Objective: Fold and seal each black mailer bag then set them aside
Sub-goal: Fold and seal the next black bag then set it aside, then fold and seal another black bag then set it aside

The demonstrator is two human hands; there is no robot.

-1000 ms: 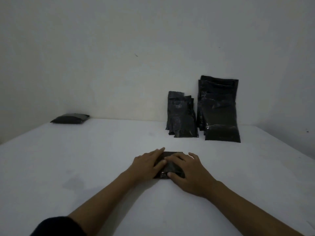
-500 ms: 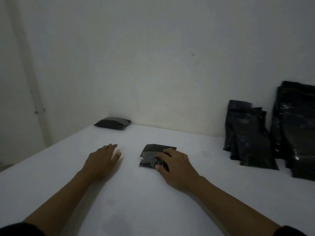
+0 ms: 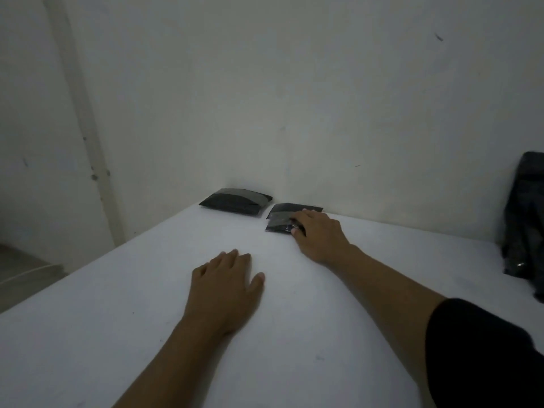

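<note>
My right hand (image 3: 319, 234) reaches to the far edge of the white worktop (image 3: 117, 334), near the wall. Its fingers lie over the right end of the folded black mailer bag (image 3: 287, 217), thumb at the near edge; whether they curl round it I cannot tell. The bag lies flat, jutting left from under my fingers. Just to its left, apart from it, lies another folded bag (image 3: 235, 201). My left hand (image 3: 225, 290) rests flat on the worktop, fingers straight and together, nearer me. More black bags (image 3: 527, 219) lean at the right edge.
</note>
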